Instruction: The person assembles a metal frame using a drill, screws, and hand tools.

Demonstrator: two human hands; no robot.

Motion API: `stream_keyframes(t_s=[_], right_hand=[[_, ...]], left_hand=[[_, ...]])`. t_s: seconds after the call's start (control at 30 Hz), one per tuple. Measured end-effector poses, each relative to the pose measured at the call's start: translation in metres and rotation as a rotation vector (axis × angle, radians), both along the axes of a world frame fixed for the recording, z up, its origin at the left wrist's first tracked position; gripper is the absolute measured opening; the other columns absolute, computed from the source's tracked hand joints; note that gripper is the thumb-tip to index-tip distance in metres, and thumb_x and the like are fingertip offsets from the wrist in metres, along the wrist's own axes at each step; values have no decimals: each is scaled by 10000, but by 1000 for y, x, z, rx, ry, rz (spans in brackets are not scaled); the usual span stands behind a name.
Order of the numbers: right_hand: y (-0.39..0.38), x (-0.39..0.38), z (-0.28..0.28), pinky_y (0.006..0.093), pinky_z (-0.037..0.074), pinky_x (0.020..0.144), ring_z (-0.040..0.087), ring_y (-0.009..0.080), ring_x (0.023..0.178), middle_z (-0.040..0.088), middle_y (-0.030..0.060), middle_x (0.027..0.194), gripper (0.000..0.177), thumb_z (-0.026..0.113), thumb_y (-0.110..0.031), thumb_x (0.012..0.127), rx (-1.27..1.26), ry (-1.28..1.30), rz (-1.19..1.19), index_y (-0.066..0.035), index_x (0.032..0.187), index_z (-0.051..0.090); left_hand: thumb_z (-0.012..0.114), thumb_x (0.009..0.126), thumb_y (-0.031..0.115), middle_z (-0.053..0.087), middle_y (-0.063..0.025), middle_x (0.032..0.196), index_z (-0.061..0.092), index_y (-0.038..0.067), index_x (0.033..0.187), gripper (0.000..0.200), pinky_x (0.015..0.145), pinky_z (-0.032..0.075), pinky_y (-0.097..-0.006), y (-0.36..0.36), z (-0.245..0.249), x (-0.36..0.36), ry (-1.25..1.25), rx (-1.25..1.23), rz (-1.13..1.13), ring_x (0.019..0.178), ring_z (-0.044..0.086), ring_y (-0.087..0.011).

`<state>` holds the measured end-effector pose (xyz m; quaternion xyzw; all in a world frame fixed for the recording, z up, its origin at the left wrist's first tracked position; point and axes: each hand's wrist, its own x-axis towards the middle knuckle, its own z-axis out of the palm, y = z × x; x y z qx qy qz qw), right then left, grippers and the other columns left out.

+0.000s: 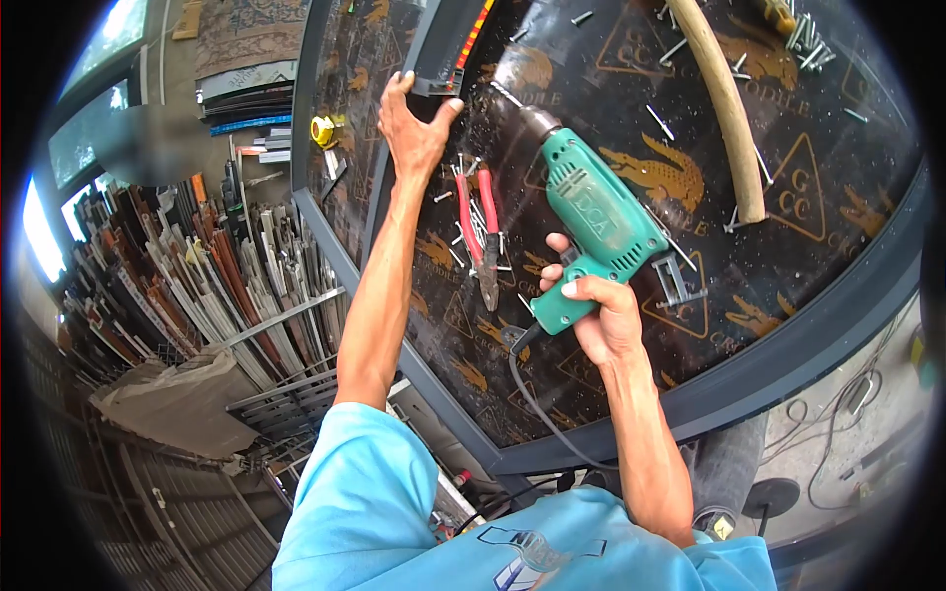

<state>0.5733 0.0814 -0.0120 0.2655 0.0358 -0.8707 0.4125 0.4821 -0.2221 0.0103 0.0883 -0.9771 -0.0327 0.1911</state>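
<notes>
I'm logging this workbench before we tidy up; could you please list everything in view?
drill: one, green, over the board, in the right hand
metal profile: one, dark grey, top of the board
pliers: one, red handles, between the hands
wooden handle: one, tan, upper right
screws: many, silver, scattered
tape measure: one, yellow, left edge
board: one, black, gold prints
stock lengths: many, mixed, left rack
left hand: grips the profile
right hand: holds the drill

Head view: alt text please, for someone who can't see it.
A person's right hand grips a green electric drill, its bit pointing toward a dark metal profile that the left hand holds on a black printed board. Red-handled pliers and loose screws lie nearby.
</notes>
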Motion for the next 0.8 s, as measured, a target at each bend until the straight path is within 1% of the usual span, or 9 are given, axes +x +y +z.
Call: stream_keyframes(t_s=[0.03, 0.13, 0.2, 0.3, 0.33, 0.47, 0.6, 0.73, 0.8], right_hand=[[0, -3, -1, 387, 519, 814, 602, 226, 859, 574, 150, 1173, 672, 544, 86, 648, 10, -3, -9, -7, 1305, 439], [-1, -6, 0, 390, 514, 821, 592, 223, 869, 568, 147, 1169, 679, 546, 83, 645, 7, -6, -27, -11, 1308, 432], [-2, -8, 0, 391, 512, 824, 586, 221, 875, 563, 146, 1169, 682, 548, 80, 645, 5, 2, -36, -12, 1310, 428], [-6, -10, -1, 393, 506, 842, 567, 219, 884, 538, 130, 1196, 675, 561, 58, 651, 26, 15, -9, -10, 1308, 422], [-8, -10, -1, 393, 506, 842, 567, 219, 884, 538, 130, 1196, 675, 561, 58, 651, 29, 30, 8, -10, 1308, 422], [-7, -12, -1, 384, 525, 836, 610, 245, 950, 561, 124, 1185, 656, 586, 55, 676, 45, 61, 21, -34, 1309, 439], [-2, -14, -2, 408, 516, 860, 591, 241, 981, 560, 88, 1189, 631, 622, 24, 696, 38, 135, 78, -24, 1296, 433], [4, -20, -5, 421, 502, 874, 601, 249, 1007, 590, 77, 1165, 572, 608, 26, 717, 20, 173, 170, -45, 1263, 456], [2, -21, -3, 424, 499, 874, 602, 250, 1003, 590, 75, 1167, 570, 609, 25, 715, 37, 174, 202, -52, 1261, 463]], left_hand=[[813, 655, 391, 408, -196, 1377, 495, 56, 1157, 683, 1054, 264, -484, 9, 3, 5, -5, -6, 20, 1267, 389, -355], [803, 689, 285, 483, -167, 1312, 548, 68, 1043, 487, 1042, 273, -480, 18, -7, 24, 51, -121, 5, 1244, 413, -345], [777, 723, 189, 585, -115, 1194, 563, 64, 971, 350, 989, 355, -441, 30, -6, 36, 96, 78, 79, 1169, 499, -307], [767, 752, 156, 640, -133, 1068, 548, 28, 948, 321, 852, 477, -388, 51, 4, 53, 185, 303, 185, 971, 617, -297], [759, 770, 147, 650, -118, 1020, 531, 18, 943, 314, 818, 485, -335, 51, 2, 64, 251, 462, 237, 912, 627, -227], [718, 827, 144, 620, -78, 966, 483, 14, 1000, 319, 781, 462, -273, 82, 21, 125, 375, 854, 377, 891, 576, -124], [671, 871, 173, 615, -85, 975, 470, 13, 1075, 328, 746, 477, -248, 124, 26, 205, 416, 1019, 568, 891, 588, -126], [609, 908, 175, 619, -105, 946, 456, 11, 1180, 353, 657, 535, -266, 207, 32, 273, 544, 1313, 956, 792, 627, -155], [597, 918, 209, 614, -99, 982, 444, 53, 1232, 382, 631, 537, -271, 248, 20, 311, 454, 1451, 1065, 747, 628, -166]])
